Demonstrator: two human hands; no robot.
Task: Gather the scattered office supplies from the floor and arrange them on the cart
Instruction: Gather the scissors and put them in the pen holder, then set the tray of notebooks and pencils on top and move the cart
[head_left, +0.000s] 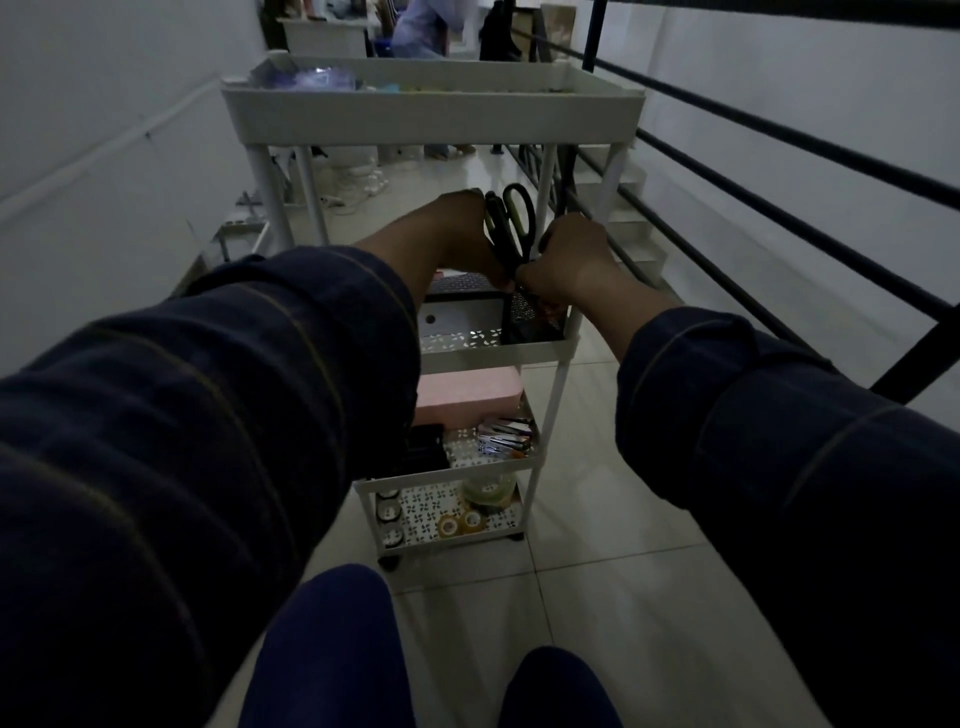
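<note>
A white multi-tier cart (431, 111) stands in front of me. On its second shelf sits a black mesh pen holder (530, 319) with black-handled scissors (511, 218) standing in it, handles up. My left hand (457, 234) and my right hand (571, 260) meet at the holder's rim, both pinching the scissors near the blades. Lower shelves hold a pink box (467, 397), staplers (504, 434) and tape rolls (467, 522). The top tray holds a purple plastic item (322, 80).
A black metal railing (779, 171) runs along the right, with stairs behind the cart. A white wall lies on the left. Cables and a power strip (358, 189) lie on the tiled floor beyond. Another person stands far back by a table. My knees show at the bottom.
</note>
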